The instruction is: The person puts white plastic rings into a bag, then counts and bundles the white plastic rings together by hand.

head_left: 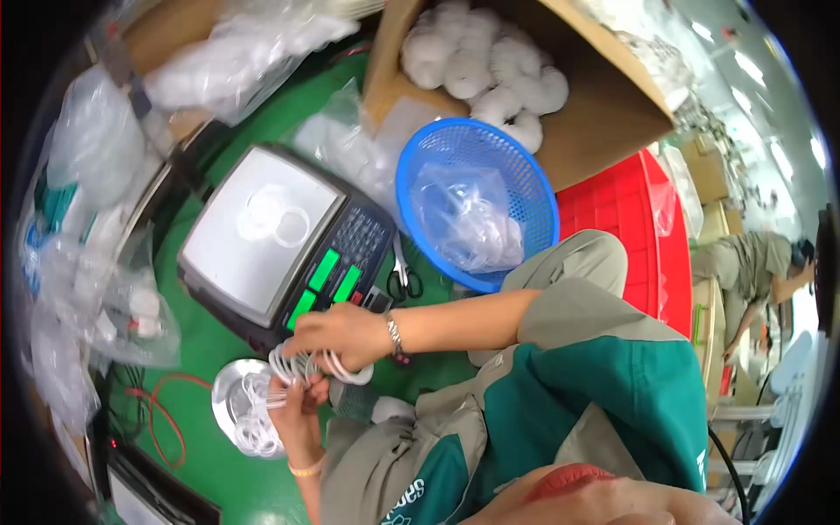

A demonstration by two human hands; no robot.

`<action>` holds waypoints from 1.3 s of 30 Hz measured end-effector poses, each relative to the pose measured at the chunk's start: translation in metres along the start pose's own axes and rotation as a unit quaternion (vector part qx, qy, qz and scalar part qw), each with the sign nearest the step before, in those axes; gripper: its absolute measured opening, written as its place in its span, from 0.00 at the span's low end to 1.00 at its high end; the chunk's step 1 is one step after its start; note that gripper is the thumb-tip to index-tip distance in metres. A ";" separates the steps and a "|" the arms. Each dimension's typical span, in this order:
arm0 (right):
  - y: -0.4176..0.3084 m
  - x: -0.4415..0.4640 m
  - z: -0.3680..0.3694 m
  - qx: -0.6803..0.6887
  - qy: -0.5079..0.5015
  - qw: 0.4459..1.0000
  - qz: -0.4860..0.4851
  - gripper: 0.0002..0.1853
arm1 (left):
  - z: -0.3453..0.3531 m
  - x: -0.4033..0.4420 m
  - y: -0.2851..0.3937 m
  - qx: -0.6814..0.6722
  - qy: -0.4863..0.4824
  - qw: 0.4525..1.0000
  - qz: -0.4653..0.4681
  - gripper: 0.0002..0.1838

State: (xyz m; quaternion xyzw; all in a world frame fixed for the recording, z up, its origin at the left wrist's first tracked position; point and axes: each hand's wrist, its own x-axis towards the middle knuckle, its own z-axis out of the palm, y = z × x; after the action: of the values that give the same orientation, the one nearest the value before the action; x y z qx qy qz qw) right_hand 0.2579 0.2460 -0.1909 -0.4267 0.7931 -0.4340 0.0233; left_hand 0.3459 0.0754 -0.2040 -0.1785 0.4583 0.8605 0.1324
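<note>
My right hand [337,337], with a watch at its wrist, is closed on a bunch of thin white rings [296,366], just past the lower edge of a digital scale [254,236]. From below, my left hand [297,416] pinches the same bunch, its fingers partly hidden. A larger white ring [357,378] hangs at the right hand. Beside the left hand stands a round metal bowl [226,385] with more white rings spilling over its rim. Several white rings [278,219] lie on the scale's white platform.
A blue basket [547,188] holds a clear plastic bag. Behind it, a cardboard box [604,96] contains white bundles. Scissors [402,278] lie beside the scale. A red crate [612,227] stands at the right; plastic bags [105,262] fill the left. Another person [752,271] bends over farther right.
</note>
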 end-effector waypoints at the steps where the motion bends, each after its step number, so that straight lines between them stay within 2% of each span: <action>1: -0.001 0.000 -0.001 -0.002 -0.010 1.000 0.027 0.21 | -0.001 0.000 -0.001 -0.023 -0.008 1.000 0.000 0.12; 2: 0.002 0.002 -0.003 0.012 0.022 1.000 0.016 0.19 | 0.008 0.001 0.001 -0.020 0.002 1.000 -0.001 0.13; 4: 0.009 -0.001 0.005 0.004 0.016 0.997 0.078 0.14 | 0.003 -0.001 0.001 -0.029 -0.004 0.999 -0.028 0.14; 5: 0.008 0.003 0.000 -0.015 0.023 0.999 0.042 0.13 | 0.015 -0.002 0.008 -0.024 0.008 0.999 -0.020 0.12; 6: 0.008 0.005 0.000 0.001 0.030 0.999 0.028 0.12 | 0.009 -0.001 0.008 -0.014 -0.020 0.999 -0.028 0.09; 8: 0.009 0.007 0.001 0.019 0.059 0.998 0.011 0.13 | 0.009 0.001 0.011 0.008 -0.014 0.998 -0.061 0.06; 11: 0.005 0.007 0.003 0.011 0.075 0.997 0.015 0.14 | 0.007 -0.001 0.011 -0.002 -0.031 0.999 -0.039 0.10; 13: 0.009 0.006 0.007 0.020 0.091 0.996 0.018 0.15 | 0.004 0.000 0.011 0.001 -0.043 0.999 -0.033 0.08; 19: 0.010 0.004 0.008 0.001 0.091 0.996 0.000 0.12 | 0.001 0.002 0.008 -0.009 -0.050 0.998 -0.032 0.09; 22: 0.015 0.003 0.010 0.056 0.061 0.997 -0.011 0.10 | 0.001 0.002 0.007 -0.005 -0.051 0.998 -0.028 0.10; 24: 0.013 0.002 0.014 0.060 0.066 0.996 0.012 0.11 | 0.000 0.003 0.007 -0.001 -0.055 0.998 -0.026 0.10; 27: 0.008 0.009 0.012 0.014 0.046 0.999 -0.002 0.18 | 0.001 0.002 0.007 -0.003 -0.061 0.998 -0.024 0.10; 39: 0.006 0.010 0.014 0.004 0.050 0.999 -0.020 0.18 | 0.000 0.002 0.006 -0.007 -0.067 0.998 -0.013 0.07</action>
State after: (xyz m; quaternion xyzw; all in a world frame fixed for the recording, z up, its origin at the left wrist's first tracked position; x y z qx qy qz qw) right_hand 0.2529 0.2315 -0.2005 -0.4197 0.7829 -0.4588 -0.0234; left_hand 0.3422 0.0721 -0.2008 -0.1275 0.4402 0.8718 0.1731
